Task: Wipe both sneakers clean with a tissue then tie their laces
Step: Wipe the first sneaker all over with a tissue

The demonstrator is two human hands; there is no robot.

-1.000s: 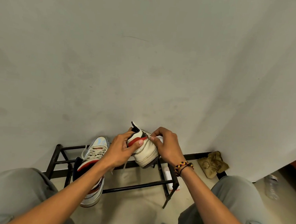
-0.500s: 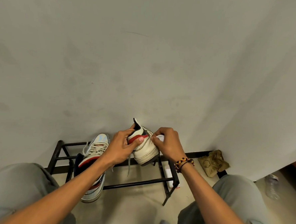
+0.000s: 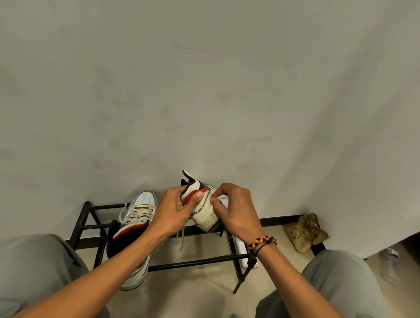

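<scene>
Cream leather sneaker with red collar (image 3: 202,208) held up above the black metal tube shoe rack (image 3: 197,261), tissue pressed to its side.

The left hand (image 3: 173,212) grips the sneaker at the collar, thumb curled over the red trim; the right hand (image 3: 235,209) pinches a folded white tissue (image 3: 222,199) against the upper. Compared with a second ago, the sneaker's heel tab points more steeply upward and the right hand's fingers sit further over the tissue. The second matching sneaker (image 3: 135,230) lies across the rack's left end, laces loose.
</scene>
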